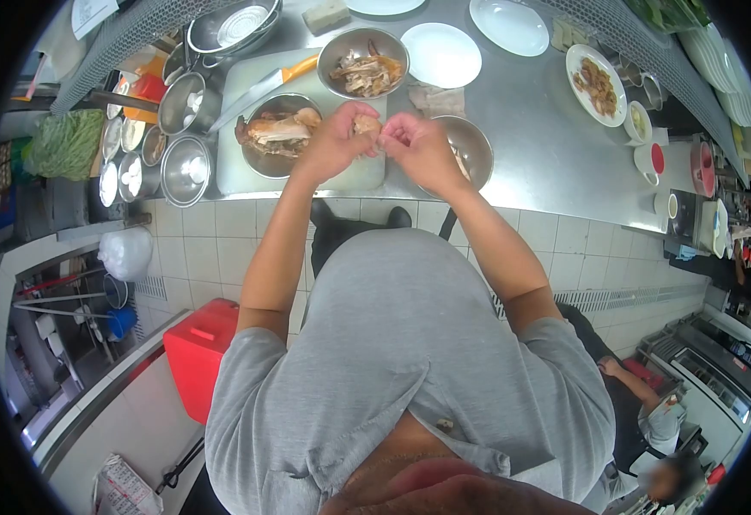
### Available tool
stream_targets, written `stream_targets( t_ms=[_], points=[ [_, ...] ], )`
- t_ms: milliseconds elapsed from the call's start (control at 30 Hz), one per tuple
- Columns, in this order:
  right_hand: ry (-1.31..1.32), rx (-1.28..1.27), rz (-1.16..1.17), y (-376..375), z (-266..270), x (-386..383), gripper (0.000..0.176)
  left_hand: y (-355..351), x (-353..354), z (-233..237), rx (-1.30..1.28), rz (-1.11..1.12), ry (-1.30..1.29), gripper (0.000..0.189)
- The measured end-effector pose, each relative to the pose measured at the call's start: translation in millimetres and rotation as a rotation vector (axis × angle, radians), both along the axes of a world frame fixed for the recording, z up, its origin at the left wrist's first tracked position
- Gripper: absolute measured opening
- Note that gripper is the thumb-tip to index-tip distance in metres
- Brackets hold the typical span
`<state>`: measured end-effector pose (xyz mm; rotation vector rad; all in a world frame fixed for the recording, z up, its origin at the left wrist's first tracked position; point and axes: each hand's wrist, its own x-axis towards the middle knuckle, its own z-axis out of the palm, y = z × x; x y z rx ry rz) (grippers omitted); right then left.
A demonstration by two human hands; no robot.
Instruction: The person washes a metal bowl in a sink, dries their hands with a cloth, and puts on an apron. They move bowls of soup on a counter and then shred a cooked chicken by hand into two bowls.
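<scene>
- My left hand point(334, 142) and right hand point(418, 146) both pinch a small pale-brown piece of cooked chicken point(367, 126) — fingers closed on it, above the near edge of the steel bench point(547, 146).
- Best I pull it apart slowly — over the round steel bowl point(476, 148), so shreds drop in.

Head camera looks steeply down at counter point(556, 154).

Bright, even light; heavy fisheye vignette.
</scene>
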<state>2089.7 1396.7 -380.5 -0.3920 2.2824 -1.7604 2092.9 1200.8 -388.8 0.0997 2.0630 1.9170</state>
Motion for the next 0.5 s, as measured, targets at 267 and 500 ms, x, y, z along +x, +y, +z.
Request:
stream_targets(
  t_ms=[267,500],
  points=[
    [-0.198,-0.15,-0.039,4.2,-5.4,-1.6,0.011,-10.8,5.4,0.2,0.084,0.033,-0.011,0.034],
    [0.192,0.055,-0.073,-9.6,-0.3,7.7,0.015,-8.6,10.5,-2.4,0.014,0.044,0.041,0.035]
  ],
)
